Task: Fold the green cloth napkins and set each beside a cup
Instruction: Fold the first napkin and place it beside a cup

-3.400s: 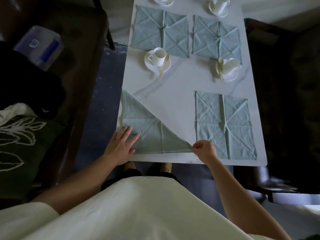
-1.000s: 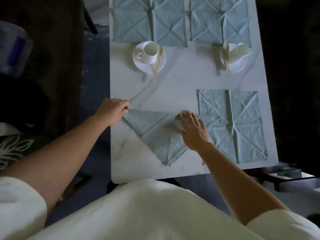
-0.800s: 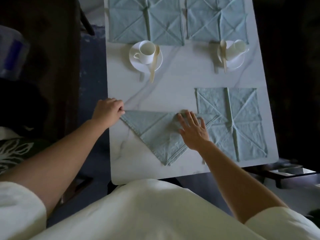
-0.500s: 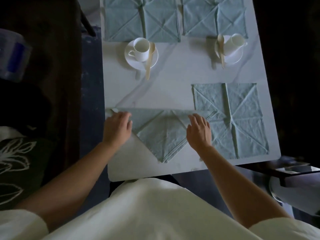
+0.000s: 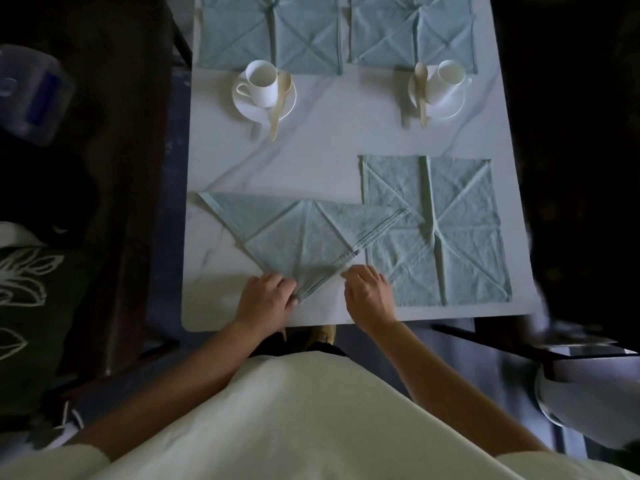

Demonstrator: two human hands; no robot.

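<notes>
Left grip (image 5: 266,299) tight on tip of creased triangular napkin (image 5: 304,237); right grip (image 5: 369,294) apparently loose beside its hem.

The top edge crops both far napkins (image 5: 270,32) (image 5: 412,29); the left hand (image 5: 266,299) covers the folded napkin's (image 5: 304,237) tip.

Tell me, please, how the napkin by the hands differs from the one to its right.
The near napkin is folded into a triangle; the right napkin lies open as a square. The near napkin's corner lies on top of the right napkin's left part. Both are green and show diagonal creases.
</notes>
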